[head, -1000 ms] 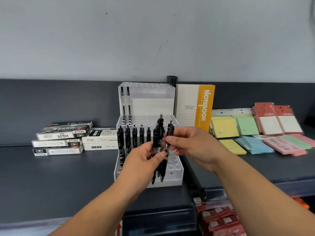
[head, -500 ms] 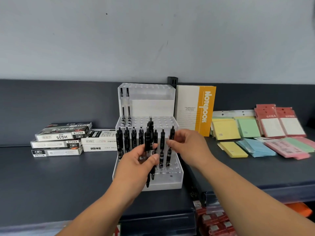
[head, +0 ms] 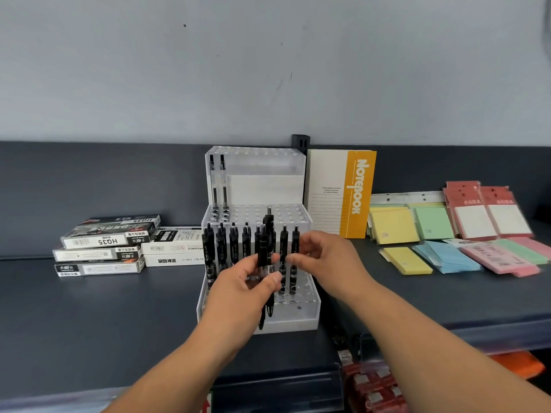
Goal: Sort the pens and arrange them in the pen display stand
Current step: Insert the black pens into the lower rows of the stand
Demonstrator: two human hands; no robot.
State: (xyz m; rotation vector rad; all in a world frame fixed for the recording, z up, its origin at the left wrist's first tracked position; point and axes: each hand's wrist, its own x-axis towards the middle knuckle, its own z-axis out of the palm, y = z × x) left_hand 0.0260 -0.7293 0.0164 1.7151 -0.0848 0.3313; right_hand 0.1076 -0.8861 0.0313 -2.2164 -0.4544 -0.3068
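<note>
Both forearms reaching in from below, meeting before the white display stand on the dark shelf. In the left hand, fingers wrapped round a bundle of black pens, seemingly three, long axes upright, tips down, clickers up, just in front of the stand's lower tier. Right hand curled beside the rightmost of seven standing pens; pinching or merely touching, cannot tell. Two clear pens upright in the upper tier.
</note>
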